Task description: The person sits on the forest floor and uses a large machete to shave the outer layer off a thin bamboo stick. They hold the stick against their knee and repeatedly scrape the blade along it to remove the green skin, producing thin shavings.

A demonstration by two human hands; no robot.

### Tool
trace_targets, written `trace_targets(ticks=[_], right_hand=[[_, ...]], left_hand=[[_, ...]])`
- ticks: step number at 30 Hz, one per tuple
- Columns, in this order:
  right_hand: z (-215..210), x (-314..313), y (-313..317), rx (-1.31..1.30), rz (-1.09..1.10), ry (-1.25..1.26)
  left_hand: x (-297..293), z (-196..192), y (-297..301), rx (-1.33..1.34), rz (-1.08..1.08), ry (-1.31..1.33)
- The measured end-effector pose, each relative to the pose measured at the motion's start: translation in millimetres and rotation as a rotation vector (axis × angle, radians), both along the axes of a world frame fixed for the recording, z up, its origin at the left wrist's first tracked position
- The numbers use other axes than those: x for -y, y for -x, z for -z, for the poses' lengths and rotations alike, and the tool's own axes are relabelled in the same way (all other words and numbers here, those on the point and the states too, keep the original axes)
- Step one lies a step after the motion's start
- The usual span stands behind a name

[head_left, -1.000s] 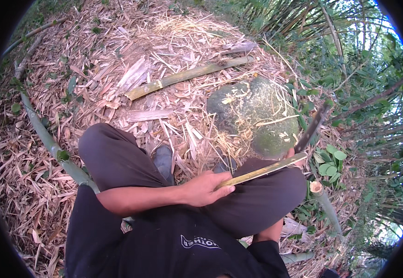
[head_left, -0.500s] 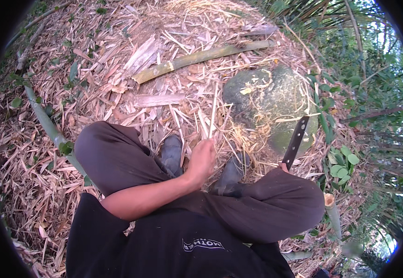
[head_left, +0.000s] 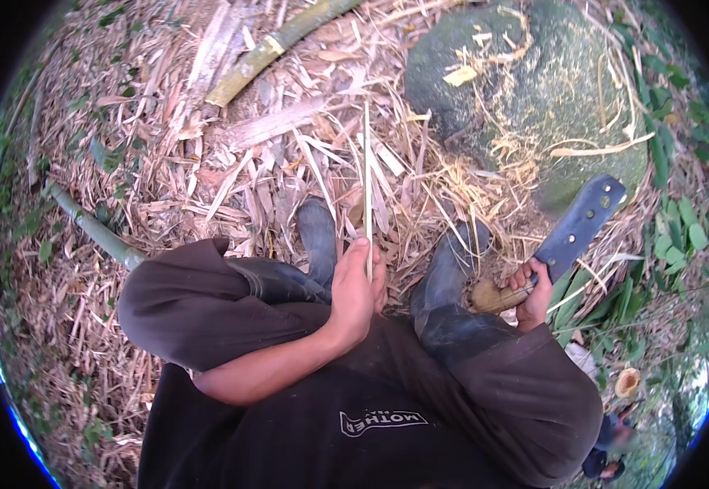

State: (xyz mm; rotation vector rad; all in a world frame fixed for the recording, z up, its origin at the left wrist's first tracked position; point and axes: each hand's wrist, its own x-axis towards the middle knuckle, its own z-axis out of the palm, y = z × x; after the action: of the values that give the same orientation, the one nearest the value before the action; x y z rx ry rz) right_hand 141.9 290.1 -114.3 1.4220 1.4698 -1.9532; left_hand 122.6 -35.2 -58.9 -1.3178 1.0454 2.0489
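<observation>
My left hand is closed round the lower end of a thin, pale bamboo strip, which points away from me above the litter between my boots. In my right hand is a machete with a broad, dark blade that has several holes. My fingers wrap the machete where its wooden handle meets the blade. The handle's butt points left, toward my right boot, and the blade slants up and right. Beyond it lies a large mossy stone strewn with shavings.
A cut bamboo pole lies ahead, and a greener pole runs beside my left knee. Dry bamboo litter covers the ground. Leafy plants grow at the right. A cut bamboo end and a blurred person show at lower right.
My view has tipped down and closer. My right hand and the machete's wooden handle have come out from behind my knee, and the blade leans further right. My left hand still holds the strip.
</observation>
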Motion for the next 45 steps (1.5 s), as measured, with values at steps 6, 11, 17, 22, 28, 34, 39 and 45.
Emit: trace_targets(ticks=[6,11,17,22,28,34,39,45], right_hand=[[-9.0,-10.4,-14.5,0.038,0.022,-0.359],[-42.6,-12.6,-81.3,0.034,0.034,-0.483],[-68.1,-17.5,-160.1,0.055,-0.212,-0.796],[-81.1,11.7,-127.8,0.078,-0.158,-0.752],[-79.6,21.5,-97.4,-0.077,-0.033,-0.448],[-63.2,31.0,-99.3,-0.330,0.277,-0.596],[-95.1,12.9,-92.6,-0.417,0.060,-0.680],[-189.4,29.5,-89.7,-0.388,-0.019,-0.936]], left_hand=[[-16.2,13.4,5.8,0.151,0.068,-0.018],[-19.1,10.0,5.9,0.045,0.137,0.082],[-9.4,14.1,-15.7,-0.124,0.235,0.241],[-10.4,-0.4,-34.5,-0.162,0.243,0.268],[-8.5,-34.3,-46.4,-0.439,0.263,0.221],[-17.4,-68.3,-29.5,-0.682,0.395,0.188],[-18.4,-96.5,-23.7,-0.862,0.469,0.141],[-22.9,-133.5,-40.4,-0.989,0.615,0.061]])
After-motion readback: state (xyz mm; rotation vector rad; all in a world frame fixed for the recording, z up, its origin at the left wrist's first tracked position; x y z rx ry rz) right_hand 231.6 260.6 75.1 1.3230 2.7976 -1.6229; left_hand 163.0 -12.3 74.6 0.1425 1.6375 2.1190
